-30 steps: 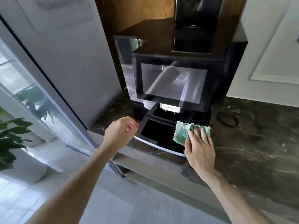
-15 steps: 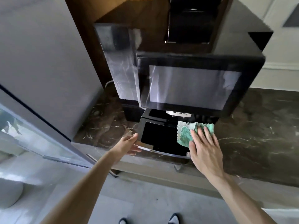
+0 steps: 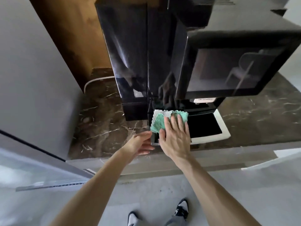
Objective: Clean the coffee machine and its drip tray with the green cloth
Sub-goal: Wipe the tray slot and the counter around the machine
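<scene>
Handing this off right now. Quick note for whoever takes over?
Right hand: flat, fingers straight, pressing the green cloth onto the left end of the drip tray.
Left hand: open, touching the tray's left front corner.
The tray sits at the foot of the coffee machine on the counter.
Done: cannot tell what is already wiped.
Left: rest of the tray, then the machine itself.
</scene>
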`<action>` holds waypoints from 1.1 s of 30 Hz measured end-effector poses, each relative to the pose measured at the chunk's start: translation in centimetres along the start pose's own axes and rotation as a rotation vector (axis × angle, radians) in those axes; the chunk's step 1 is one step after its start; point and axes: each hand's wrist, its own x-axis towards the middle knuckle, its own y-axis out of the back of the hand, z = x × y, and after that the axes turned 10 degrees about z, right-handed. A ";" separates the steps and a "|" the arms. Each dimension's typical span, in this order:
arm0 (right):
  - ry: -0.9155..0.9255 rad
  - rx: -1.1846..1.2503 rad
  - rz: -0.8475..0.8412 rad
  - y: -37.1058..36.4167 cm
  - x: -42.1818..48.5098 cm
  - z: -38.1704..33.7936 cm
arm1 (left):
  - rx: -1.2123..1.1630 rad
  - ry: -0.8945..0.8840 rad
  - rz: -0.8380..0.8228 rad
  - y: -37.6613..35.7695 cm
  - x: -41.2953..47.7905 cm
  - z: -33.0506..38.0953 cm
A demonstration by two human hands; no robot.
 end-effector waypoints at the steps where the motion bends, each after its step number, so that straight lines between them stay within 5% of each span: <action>1: -0.006 0.006 0.008 -0.1 0.0 -0.9 | 0.004 0.003 -0.030 0.2 0.0 0.1; 12: 0.068 0.269 0.088 0.4 -0.3 -3.5 | -0.002 -0.026 -0.167 1.2 0.3 -0.3; 18: -0.097 0.589 -0.276 4.2 -0.6 -3.1 | -0.102 0.042 -0.298 1.7 -0.3 -0.7; 22: -0.463 1.043 -0.333 5.9 0.0 -3.3 | -0.081 0.040 -0.246 2.7 -0.3 -0.2; 27: -1.085 1.593 -0.096 8.2 1.7 -2.4 | -0.040 -0.054 -0.157 5.5 -0.3 0.6; 31: -0.828 1.225 0.226 7.2 2.1 -2.4 | -0.155 -0.076 -0.117 6.8 -0.9 0.8; 33: -0.559 0.976 0.188 6.0 1.7 -3.1 | -0.196 -0.063 -0.115 6.9 -1.0 0.6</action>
